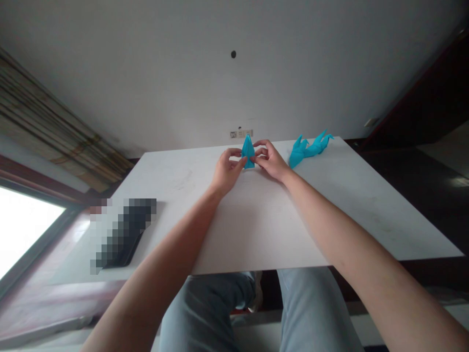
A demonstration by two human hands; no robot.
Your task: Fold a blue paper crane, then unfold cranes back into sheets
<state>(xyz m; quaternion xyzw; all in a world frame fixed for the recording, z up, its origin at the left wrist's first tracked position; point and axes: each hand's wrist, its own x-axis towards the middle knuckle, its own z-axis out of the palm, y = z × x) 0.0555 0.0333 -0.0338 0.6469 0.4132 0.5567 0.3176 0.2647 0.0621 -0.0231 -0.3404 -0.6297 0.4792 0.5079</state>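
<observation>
A small blue folded paper piece (248, 152), pointed at the top, stands near the far edge of the white table (256, 215). My left hand (227, 169) pinches its left side with thumb and fingers. My right hand (270, 159) pinches its right side, fingers curled over the top. Both arms reach out across the table.
Finished blue folded paper figures (309, 147) lie at the far right of the table, just right of my right hand. A dark, blurred flat object (122, 232) lies at the table's near left. A white wall with a socket (241, 133) rises behind; a window is at left.
</observation>
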